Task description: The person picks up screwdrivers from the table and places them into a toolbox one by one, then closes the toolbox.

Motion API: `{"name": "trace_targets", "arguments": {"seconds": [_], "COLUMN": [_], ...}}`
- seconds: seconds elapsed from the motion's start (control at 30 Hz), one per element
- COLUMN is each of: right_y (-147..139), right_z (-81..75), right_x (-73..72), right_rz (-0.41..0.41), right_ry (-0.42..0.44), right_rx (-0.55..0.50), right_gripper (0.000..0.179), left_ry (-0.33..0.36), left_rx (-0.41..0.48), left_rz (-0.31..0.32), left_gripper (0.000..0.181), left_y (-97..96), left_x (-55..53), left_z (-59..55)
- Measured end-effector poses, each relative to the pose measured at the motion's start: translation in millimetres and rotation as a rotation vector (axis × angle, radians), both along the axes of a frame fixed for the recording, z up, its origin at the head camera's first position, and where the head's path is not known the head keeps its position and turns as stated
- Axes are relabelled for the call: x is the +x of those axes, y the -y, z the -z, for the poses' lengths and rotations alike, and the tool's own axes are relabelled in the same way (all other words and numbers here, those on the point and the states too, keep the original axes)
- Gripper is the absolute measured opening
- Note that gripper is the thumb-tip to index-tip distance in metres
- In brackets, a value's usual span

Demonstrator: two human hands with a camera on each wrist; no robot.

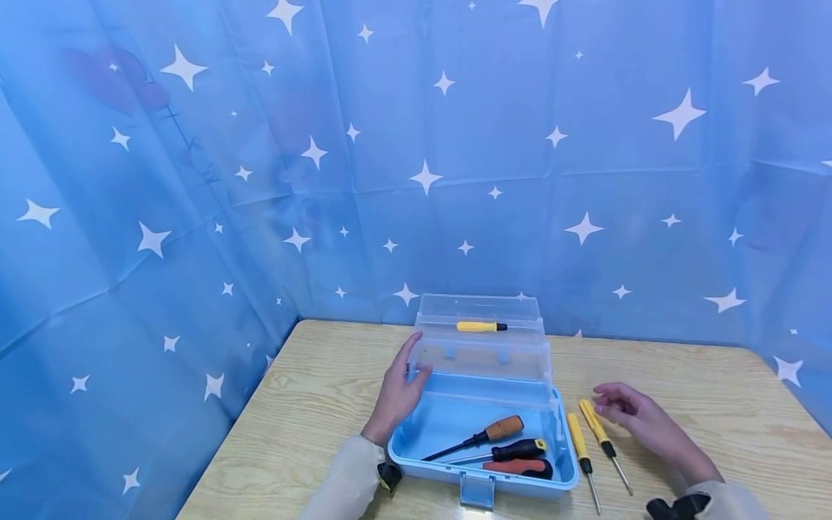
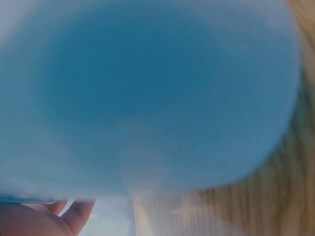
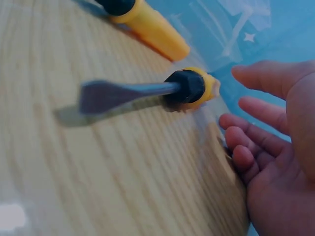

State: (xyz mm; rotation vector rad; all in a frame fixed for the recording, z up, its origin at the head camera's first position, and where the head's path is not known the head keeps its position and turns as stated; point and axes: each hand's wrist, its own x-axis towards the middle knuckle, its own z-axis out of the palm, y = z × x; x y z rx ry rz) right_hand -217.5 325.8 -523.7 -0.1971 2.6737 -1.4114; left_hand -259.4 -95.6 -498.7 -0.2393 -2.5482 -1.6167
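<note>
A light-blue toolbox (image 1: 422, 469) stands on the table with its clear lid (image 1: 481, 361) raised at the back. My left hand (image 1: 398, 390) holds the lid's left edge between thumb and fingers; the left wrist view is mostly filled by blurred blue plastic. Inside the box lie a screwdriver with a brown handle (image 1: 503, 428), one with a black handle (image 1: 518, 450) and a red-and-black handle (image 1: 518, 467). My right hand (image 1: 633, 419) hovers with loosely bent fingers beside the handle end of a yellow flat-blade screwdriver (image 3: 184, 89), apart from it. Another yellow screwdriver (image 1: 577, 435) lies next to that one.
A further yellow screwdriver (image 1: 481, 326) lies in the upper part of the raised lid. The box's front latch (image 1: 477, 491) hangs down. Behind the wooden table (image 1: 689, 375) hangs a blue curtain (image 1: 494, 238) with white stars.
</note>
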Motion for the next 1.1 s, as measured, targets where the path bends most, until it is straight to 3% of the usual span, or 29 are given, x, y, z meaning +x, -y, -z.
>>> {"name": "trace_targets", "arguments": {"seconds": [1.1], "right_y": [7.2], "right_z": [13.3], "right_x": [-0.3], "right_rz": [0.049], "right_ry": [-0.001], "right_rx": [0.066], "right_gripper": [0.049], "left_ry": [-0.001], "left_rx": [-0.004], "left_rz": [0.005], "left_gripper": [0.058], "left_y": [0.0], "left_x": [-0.6], "left_z": [0.5]}}
